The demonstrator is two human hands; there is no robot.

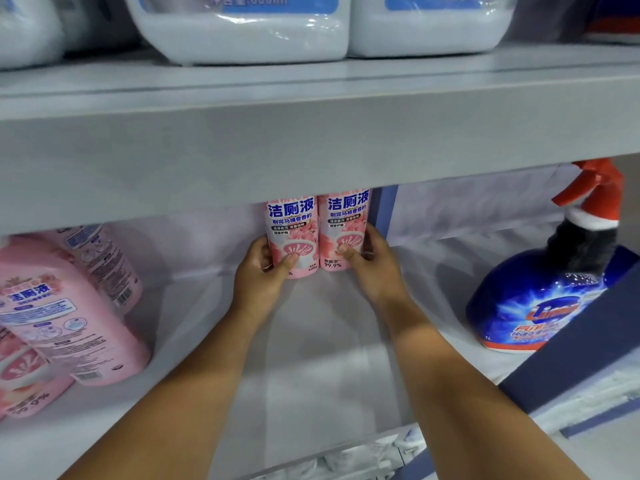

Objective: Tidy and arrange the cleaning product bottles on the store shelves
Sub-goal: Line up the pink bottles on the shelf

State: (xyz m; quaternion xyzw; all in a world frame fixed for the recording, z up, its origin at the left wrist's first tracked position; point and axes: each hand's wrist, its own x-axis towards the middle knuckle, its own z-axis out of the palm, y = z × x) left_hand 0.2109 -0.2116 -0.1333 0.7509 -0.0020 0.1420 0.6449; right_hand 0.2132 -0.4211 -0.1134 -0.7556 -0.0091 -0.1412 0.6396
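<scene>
Two pink bottles stand upright, side by side and touching, deep on the lower shelf (322,341) at 12 o'clock from the wrists, their tops hidden behind the upper shelf (311,150). The left hand (263,275) grips the left bottle (292,233) — thumb across its front, fingers curled round its 9 o'clock side. The right hand (372,268) grips the right bottle (343,230) the same way, thumb on the front, fingers wrapped round at 3 o'clock. Each bottle sits at the fingertips, just beyond the palm. At 9 o'clock of the hands, well apart, pink bottles (65,317) lie tipped over. At 3 o'clock a blue spray bottle (540,299) with a red trigger stands upright. White jugs (242,29) sit on the upper shelf — at 12 o'clock
</scene>
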